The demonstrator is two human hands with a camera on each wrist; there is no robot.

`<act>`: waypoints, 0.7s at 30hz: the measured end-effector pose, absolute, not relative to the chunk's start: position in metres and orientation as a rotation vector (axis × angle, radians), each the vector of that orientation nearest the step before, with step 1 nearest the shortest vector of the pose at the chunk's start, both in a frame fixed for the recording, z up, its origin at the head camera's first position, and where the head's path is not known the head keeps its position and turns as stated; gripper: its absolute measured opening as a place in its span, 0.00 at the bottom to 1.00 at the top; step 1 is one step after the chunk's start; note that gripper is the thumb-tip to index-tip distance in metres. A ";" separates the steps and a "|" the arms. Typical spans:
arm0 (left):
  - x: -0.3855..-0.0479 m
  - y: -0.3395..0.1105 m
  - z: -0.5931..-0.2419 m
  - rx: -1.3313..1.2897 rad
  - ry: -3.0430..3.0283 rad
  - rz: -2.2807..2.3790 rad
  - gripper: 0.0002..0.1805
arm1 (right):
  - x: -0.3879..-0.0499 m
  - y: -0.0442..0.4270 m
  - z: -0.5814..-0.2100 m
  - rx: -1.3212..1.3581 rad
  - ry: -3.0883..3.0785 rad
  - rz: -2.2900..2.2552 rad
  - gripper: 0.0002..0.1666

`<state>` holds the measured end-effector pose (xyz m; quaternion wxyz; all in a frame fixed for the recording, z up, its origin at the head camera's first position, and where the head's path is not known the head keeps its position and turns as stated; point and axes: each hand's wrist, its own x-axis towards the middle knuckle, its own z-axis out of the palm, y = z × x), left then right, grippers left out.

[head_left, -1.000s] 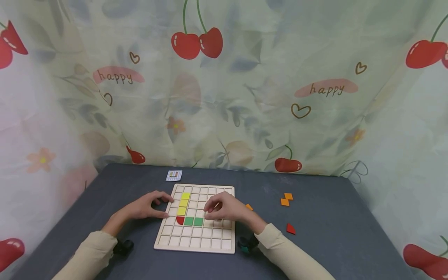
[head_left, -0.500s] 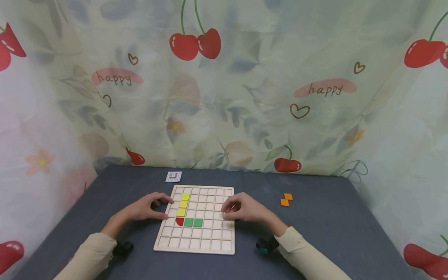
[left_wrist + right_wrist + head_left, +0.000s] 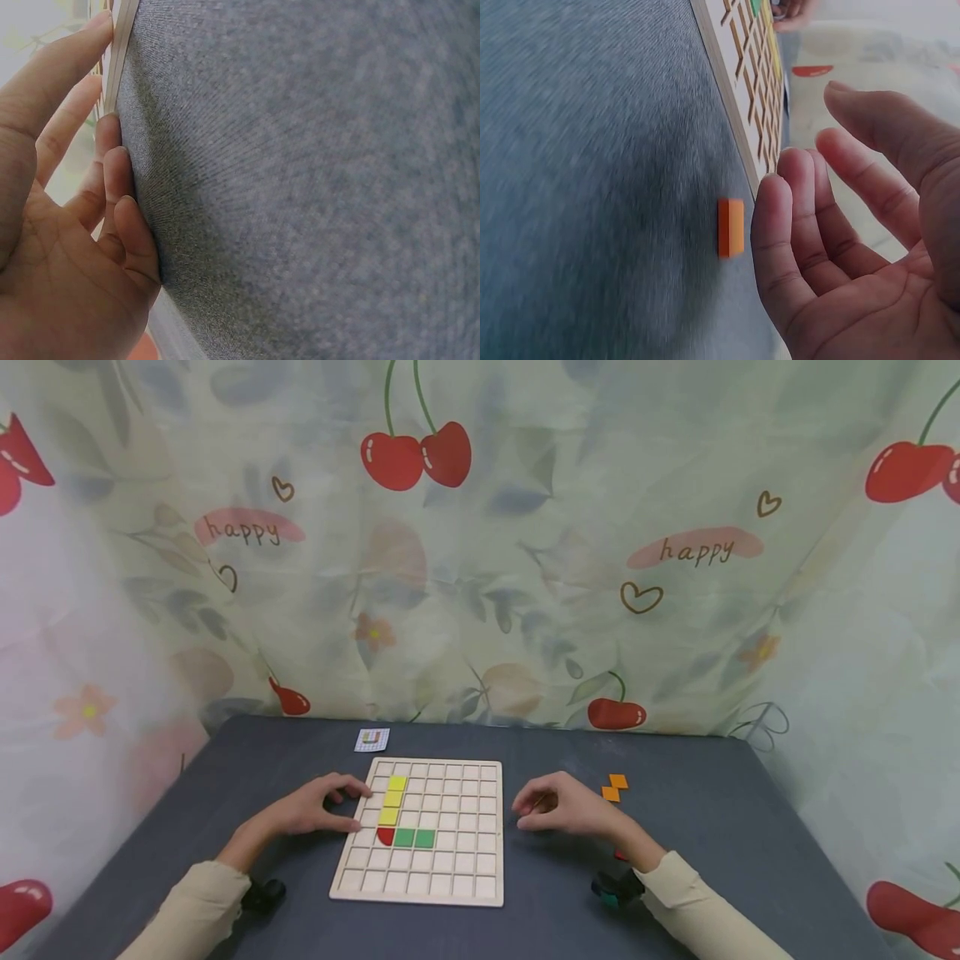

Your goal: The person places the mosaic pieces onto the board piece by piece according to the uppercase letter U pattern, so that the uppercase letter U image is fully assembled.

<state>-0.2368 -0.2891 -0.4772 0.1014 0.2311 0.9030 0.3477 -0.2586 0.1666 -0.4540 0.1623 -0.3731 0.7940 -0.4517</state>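
Observation:
A wooden grid board [image 3: 453,886] lies flat on the dark table. Three yellow square tiles [image 3: 393,799] form a column in its cells, above a red rounded piece [image 3: 386,836] and two green square tiles [image 3: 414,838] in a row. My left hand [image 3: 315,802] touches the board's left edge with thumb and fingertips, fingers loosely bent. Right of the board hovers my right hand [image 3: 567,807], fingers relaxed, holding nothing. Close to its fingertips, an orange tile [image 3: 732,228] lies on the table in the right wrist view; the hand hides it from the head view.
Two orange tiles [image 3: 613,787] lie touching at the corners, beyond the right hand. Part of a red piece [image 3: 620,855] peeks out beneath the right forearm. Behind the board sits a small printed card [image 3: 371,740]. A patterned curtain [image 3: 480,568] encloses the table's back and sides.
My right hand has moved right, from over the board to the table beside it, uncovering the board's right cells. My left hand has stayed at the board's edge.

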 end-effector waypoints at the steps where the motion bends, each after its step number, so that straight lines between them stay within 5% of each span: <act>1: -0.236 -0.289 -0.477 0.679 2.668 1.025 0.26 | -0.259 0.170 -0.454 -1.074 2.265 -1.289 0.14; 21: -0.234 -0.285 -0.475 0.626 2.675 1.016 0.26 | -0.261 0.239 -0.447 -0.952 2.304 -1.304 0.16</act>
